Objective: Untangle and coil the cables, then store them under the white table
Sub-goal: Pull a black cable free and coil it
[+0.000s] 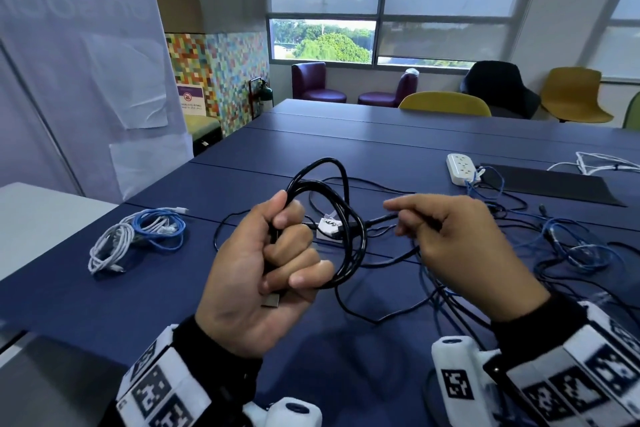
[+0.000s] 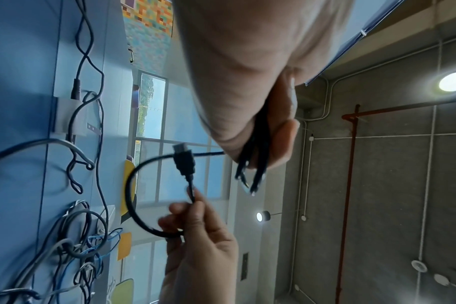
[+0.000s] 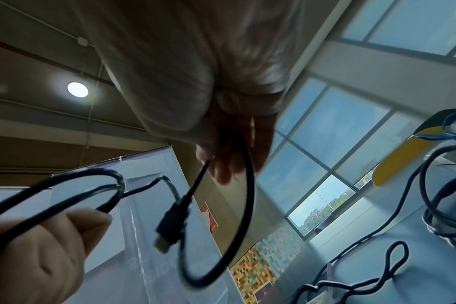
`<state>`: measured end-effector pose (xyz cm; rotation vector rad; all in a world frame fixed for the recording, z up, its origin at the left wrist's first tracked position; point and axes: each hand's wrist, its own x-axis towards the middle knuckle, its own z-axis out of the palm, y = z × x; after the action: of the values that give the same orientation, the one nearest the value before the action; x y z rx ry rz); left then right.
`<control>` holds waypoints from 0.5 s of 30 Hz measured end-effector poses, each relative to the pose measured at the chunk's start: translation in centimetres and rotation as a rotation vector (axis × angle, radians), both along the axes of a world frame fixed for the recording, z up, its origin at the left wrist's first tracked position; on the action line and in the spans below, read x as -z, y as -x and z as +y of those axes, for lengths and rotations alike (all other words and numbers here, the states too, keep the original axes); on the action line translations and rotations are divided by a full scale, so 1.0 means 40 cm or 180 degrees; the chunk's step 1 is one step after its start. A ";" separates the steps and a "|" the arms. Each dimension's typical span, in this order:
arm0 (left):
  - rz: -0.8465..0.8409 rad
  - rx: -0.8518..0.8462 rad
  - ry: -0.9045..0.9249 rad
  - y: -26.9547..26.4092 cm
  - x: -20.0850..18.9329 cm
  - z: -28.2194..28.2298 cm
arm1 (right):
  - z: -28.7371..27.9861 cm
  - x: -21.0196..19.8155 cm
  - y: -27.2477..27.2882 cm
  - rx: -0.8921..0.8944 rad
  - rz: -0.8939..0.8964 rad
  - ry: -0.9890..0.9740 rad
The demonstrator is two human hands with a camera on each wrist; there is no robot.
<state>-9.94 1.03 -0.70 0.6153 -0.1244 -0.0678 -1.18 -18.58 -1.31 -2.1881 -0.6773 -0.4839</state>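
Fingers of our left hand (image 1: 263, 263) curl tight round the gathered loops of the black cable (image 1: 332, 218), pinning the coil above the blue bench (image 1: 381, 142), while our right hand (image 1: 460, 246) pinches its free plug end (image 2: 183, 159), likely feeding the last turn; tangled cables (image 1: 571, 250) wait beyond.

Above the near middle of the table (image 1: 381, 135), the left hand (image 1: 256, 274) holds a coiled cable (image 1: 332, 218); the right hand (image 1: 460, 246), just right of it, pinches its free end. Two coiled cables (image 1: 138, 236) lie left; a cable tangle (image 1: 519, 253) lies right, a power strip (image 1: 462, 168) farther back.
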 end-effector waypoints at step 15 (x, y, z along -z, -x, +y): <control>0.0027 0.0737 0.0263 -0.024 0.045 -0.004 | 0.079 -0.011 0.068 -0.0867 0.1747 -0.0901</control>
<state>-8.98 0.88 -2.51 0.5159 -0.1890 -0.2876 -3.90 -15.41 -0.88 -1.8053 -0.5486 0.1568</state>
